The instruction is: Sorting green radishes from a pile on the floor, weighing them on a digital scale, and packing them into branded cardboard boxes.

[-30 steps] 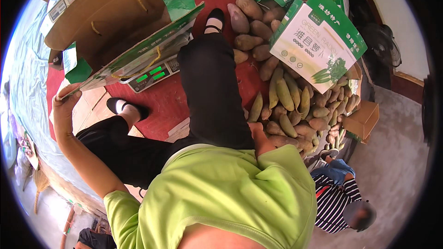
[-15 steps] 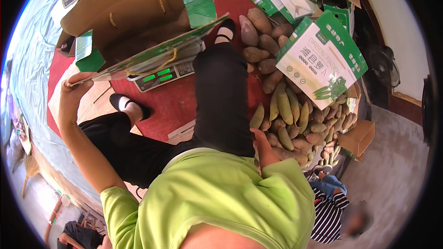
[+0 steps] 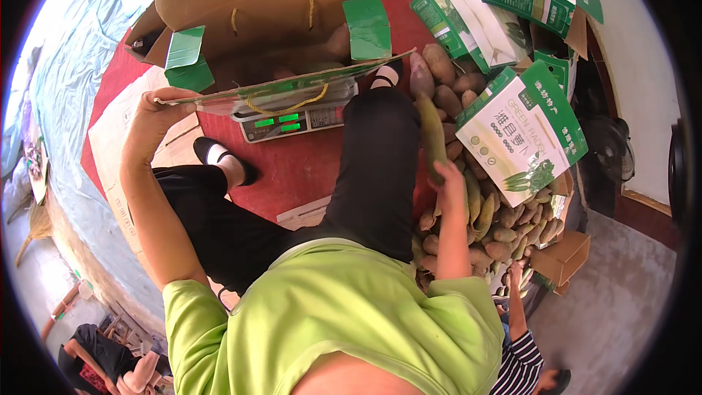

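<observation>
My left hand [image 3: 155, 118] is closed on the left end of the near flap of a large open cardboard box [image 3: 274, 1]. The box has green side flaps and yellow rope handles, and stands on a digital scale [image 3: 322, 118] with lit green displays. Several brownish roots lie in the shadow inside it. In my right hand [image 3: 450, 181] is a long green radish [image 3: 431, 132], gripped at its lower end and pointing away from me. Below that hand spreads a pile of sweet potatoes and green radishes [image 3: 504, 234].
A white and green carton [image 3: 504, 139] lies on the pile, with more cartons [image 3: 482, 22] behind it. A black fan [image 3: 610, 148] stands at the right wall. A co-worker in a striped shirt [image 3: 519, 362] reaches toward the pile; another person [image 3: 110, 355] sits lower left.
My right hand has come up from beside the pile with a green radish in it. The box and left hand appear farther right as the view shifted. The co-worker's arm now reaches up.
</observation>
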### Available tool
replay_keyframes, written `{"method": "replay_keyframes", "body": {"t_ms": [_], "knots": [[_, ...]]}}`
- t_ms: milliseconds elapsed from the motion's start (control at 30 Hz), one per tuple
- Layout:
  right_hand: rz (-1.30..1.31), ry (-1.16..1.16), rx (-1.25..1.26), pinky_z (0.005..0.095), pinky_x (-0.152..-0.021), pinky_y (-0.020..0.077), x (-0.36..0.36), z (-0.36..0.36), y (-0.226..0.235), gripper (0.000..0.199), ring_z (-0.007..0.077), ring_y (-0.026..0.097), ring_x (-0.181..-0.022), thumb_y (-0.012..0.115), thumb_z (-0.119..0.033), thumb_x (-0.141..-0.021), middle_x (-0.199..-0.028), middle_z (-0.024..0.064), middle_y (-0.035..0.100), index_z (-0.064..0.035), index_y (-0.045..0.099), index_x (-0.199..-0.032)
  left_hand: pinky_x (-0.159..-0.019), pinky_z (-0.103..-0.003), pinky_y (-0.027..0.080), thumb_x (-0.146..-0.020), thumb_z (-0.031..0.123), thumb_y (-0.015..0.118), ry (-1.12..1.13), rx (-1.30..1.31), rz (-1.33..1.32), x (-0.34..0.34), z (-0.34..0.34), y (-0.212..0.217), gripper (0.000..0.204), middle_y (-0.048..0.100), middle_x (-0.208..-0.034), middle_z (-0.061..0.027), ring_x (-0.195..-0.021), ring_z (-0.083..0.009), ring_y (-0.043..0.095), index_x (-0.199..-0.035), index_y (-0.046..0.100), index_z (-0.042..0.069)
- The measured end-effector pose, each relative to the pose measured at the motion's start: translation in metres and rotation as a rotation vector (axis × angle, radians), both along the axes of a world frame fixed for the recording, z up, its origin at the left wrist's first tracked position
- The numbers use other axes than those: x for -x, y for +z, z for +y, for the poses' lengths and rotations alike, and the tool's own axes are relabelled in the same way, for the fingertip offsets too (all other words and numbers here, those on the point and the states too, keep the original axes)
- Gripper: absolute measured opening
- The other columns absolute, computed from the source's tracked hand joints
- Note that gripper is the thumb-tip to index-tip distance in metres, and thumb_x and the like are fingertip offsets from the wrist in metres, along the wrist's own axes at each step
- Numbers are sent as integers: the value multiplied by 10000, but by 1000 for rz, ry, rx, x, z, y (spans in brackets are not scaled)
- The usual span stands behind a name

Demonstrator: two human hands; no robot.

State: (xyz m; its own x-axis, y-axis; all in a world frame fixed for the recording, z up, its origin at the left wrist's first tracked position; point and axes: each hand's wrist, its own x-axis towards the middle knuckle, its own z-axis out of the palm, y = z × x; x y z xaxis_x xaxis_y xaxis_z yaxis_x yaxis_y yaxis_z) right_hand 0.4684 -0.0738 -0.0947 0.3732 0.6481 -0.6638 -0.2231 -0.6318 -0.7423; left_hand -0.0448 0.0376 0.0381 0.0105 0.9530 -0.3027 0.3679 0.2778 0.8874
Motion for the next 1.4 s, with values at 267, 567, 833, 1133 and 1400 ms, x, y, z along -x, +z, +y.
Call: {"method": "replay_keyframes", "body": {"t_ms": [267, 567, 833, 1133, 1400], "knots": [[-258, 342, -616, 290, -878, 427, 45, 123, 128, 472, 151, 543, -1023, 656, -77, -754, -1109, 79, 591, 52, 525, -1189, -719, -223, 452, -772, 15, 649, 3, 16, 71, 6, -1, -5, 126, 650, -787, 2, -750, -70, 566, -888, 696, 8], [-197, 564, -929, 248, -865, 444, 125, 200, 131, 411, 113, 535, -971, 603, -45, -858, -1119, 64, 558, -22, 496, -1254, -750, -234, 455, -753, 3, 646, -7, 3, 88, 5, -3, -3, 170, 658, -823, -15, -776, -90, 576, -915, 698, 10], [-377, 357, -451, 216, -683, 448, 42, 115, -11, 226, 83, 561, -797, 603, -102, -862, -944, 39, 635, -18, 619, -1071, -789, -223, 435, -772, 11, 653, 25, 23, 119, 15, -1, -9, 184, 650, -844, 11, -808, -70, 558, -951, 693, 12], [-1073, 472, 221, 419, -773, 493, -106, -75, -140, 260, 350, 617, -874, 632, -195, -753, -893, 172, 651, -63, 646, -976, -856, -242, 413, -788, 34, 651, 94, -23, 147, 23, -2, -15, 213, 657, -881, -7, -861, -88, 555, -996, 691, 26], [-1153, 210, 77, 428, -728, 495, -142, -103, -122, 172, 371, 623, -813, 609, -174, -790, -845, 199, 647, -44, 668, -886, -869, -254, 406, -789, 62, 664, 105, -23, 227, 35, -1, -21, 211, 650, -895, -6, -882, -94, 547, -995, 691, 31]]}}
